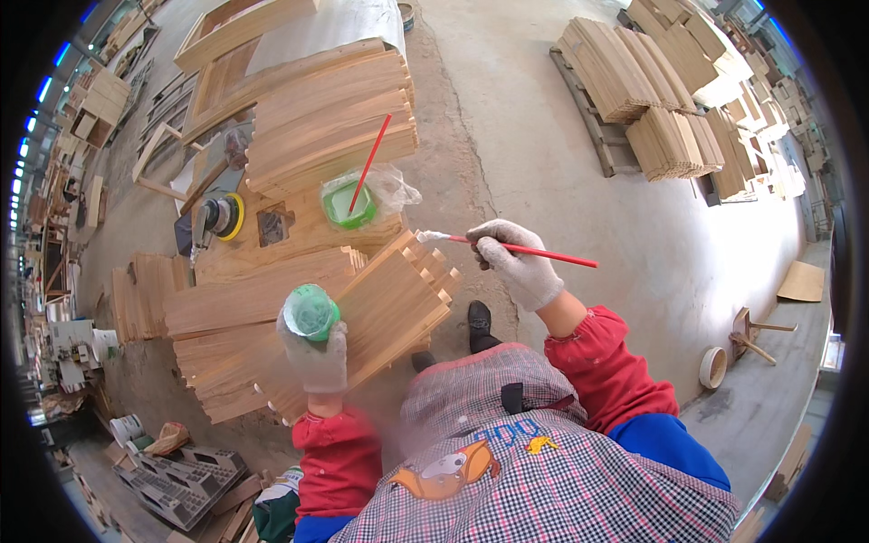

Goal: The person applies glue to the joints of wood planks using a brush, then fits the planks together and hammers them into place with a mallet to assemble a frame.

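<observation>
In my gloved left hand [318, 363] is a green cup [311, 313] with white, glue-like residue inside. My right hand [514, 261], also gloved, grips a red-handled brush [553, 255]. Its white-coated bristles [432, 236] are close to the finger-jointed end of a wooden board [397, 302]; whether they touch it I cannot tell. That board lies at an angle beneath my left hand, on other boards [231, 305]. Beyond it stands a green container [348, 205] of white liquid, partly wrapped in clear plastic, with a red stick [371, 163] leaning in it.
An orbital sander [220, 216] with a yellow pad rests on the wooden worktop [305, 234], beside a cut-out hole. Stacked boards [333, 115] stand at its far end. On the right, a pallet [590, 112] carries more boards. A grey plastic pallet [180, 478] lies lower left.
</observation>
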`<act>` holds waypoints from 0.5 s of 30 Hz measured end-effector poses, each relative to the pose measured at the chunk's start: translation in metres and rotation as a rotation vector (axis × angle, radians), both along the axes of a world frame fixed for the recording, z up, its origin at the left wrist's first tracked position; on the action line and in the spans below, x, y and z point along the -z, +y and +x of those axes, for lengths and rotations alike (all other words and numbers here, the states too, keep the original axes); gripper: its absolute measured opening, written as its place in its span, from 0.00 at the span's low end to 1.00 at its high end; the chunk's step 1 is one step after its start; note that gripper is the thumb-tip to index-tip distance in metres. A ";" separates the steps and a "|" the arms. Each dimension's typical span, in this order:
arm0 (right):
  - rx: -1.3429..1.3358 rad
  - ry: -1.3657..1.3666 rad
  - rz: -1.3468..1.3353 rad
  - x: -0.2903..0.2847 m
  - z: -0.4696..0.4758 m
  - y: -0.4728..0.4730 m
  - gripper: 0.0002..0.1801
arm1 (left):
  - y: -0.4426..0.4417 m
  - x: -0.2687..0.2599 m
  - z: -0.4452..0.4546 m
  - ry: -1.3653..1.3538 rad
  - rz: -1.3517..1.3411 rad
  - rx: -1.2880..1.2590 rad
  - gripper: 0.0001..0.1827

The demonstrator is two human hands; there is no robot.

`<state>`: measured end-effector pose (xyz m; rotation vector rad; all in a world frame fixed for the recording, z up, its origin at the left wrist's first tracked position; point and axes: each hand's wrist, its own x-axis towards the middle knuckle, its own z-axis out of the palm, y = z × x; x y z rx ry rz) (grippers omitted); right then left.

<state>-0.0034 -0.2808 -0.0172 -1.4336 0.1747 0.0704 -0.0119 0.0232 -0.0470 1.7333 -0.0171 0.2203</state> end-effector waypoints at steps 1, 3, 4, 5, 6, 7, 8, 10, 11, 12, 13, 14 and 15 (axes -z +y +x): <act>-0.010 0.032 0.034 0.002 0.000 0.001 0.09 | 0.001 0.001 0.001 -0.021 0.046 -0.001 0.36; 0.026 0.024 0.131 0.005 -0.002 -0.006 0.10 | 0.005 0.004 0.001 -0.061 0.140 -0.005 0.36; 0.044 0.021 0.181 0.007 -0.003 -0.008 0.10 | 0.006 0.006 0.001 -0.048 0.140 -0.009 0.36; 0.046 0.022 0.176 0.008 -0.002 -0.008 0.10 | 0.007 0.008 0.001 -0.036 0.141 -0.013 0.36; 0.051 0.022 0.170 0.009 -0.001 -0.008 0.11 | 0.007 0.009 0.001 -0.024 0.139 -0.014 0.35; 0.056 0.022 0.164 0.010 -0.001 -0.009 0.11 | 0.007 0.009 0.001 -0.023 0.132 -0.017 0.35; 0.058 0.052 0.153 0.013 0.001 -0.007 0.11 | 0.006 0.008 0.001 -0.021 0.125 -0.019 0.35; 0.069 0.064 0.198 0.010 0.001 -0.006 0.10 | 0.004 0.007 0.001 -0.018 0.106 -0.020 0.35; 0.075 0.070 0.220 0.007 0.001 -0.006 0.09 | 0.003 0.005 0.002 -0.015 0.094 -0.015 0.35; 0.085 0.046 0.243 0.002 0.001 -0.007 0.08 | 0.003 0.003 0.001 -0.011 0.084 -0.011 0.35; 0.079 0.032 0.210 -0.001 -0.001 -0.008 0.09 | 0.004 0.003 0.001 -0.008 0.084 -0.013 0.35; 0.072 0.019 0.176 -0.002 -0.004 -0.009 0.10 | 0.004 0.003 0.001 -0.006 0.084 -0.015 0.35; 0.066 0.003 0.139 -0.006 -0.006 -0.010 0.10 | 0.003 0.003 0.001 -0.005 0.081 -0.017 0.35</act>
